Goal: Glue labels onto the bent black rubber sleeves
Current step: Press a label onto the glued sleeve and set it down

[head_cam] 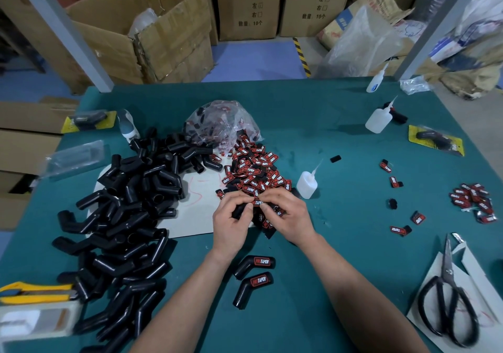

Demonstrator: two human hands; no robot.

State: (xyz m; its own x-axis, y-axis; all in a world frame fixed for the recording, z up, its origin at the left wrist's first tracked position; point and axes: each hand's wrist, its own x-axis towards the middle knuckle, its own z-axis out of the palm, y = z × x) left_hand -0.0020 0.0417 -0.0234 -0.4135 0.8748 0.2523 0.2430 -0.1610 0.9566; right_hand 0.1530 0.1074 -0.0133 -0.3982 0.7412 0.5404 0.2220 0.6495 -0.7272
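Gripping a bent black sleeve [241, 211] in the left grip [231, 223], fingers curled round it; pinching a label [257, 202] at its end with the right grip [285, 214]. Just beyond the right grip, a glue bottle [307, 184]; nearer than both, two labelled sleeves [254, 263] on the tabletop [340, 244].

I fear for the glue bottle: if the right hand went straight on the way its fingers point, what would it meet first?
Probably the left hand gripping the sleeve, where the right hand pinches a label; the glue bottle stands off to its right, outside that line.
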